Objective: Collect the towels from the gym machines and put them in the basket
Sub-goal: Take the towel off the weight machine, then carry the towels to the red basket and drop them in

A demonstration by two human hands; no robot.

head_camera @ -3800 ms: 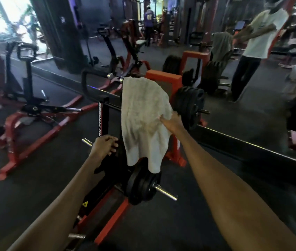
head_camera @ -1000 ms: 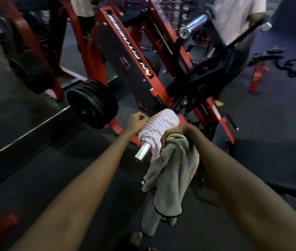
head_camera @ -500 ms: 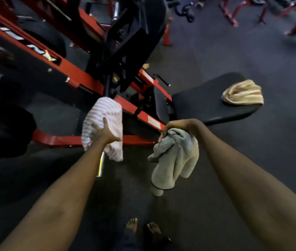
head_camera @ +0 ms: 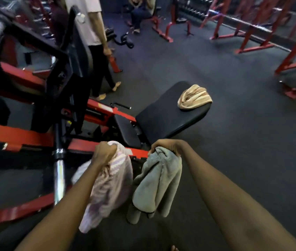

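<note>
Holding two towels, head view: my left hand (head_camera: 104, 152) fisted on striped towel (head_camera: 111, 187), my right hand (head_camera: 165, 145) fisted on grey towel (head_camera: 157, 185). Tan towel (head_camera: 194, 96) left on black bench pad (head_camera: 161, 116) ahead. Basket not visible; nothing deposited as far as seen.

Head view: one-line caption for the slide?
Left hand grips a striped towel, right hand a grey towel; a beige towel lies on the bench pad.

Grey towel (head_camera: 159, 185), pink-striped towel (head_camera: 111, 187), tan towel (head_camera: 194, 96)
</note>
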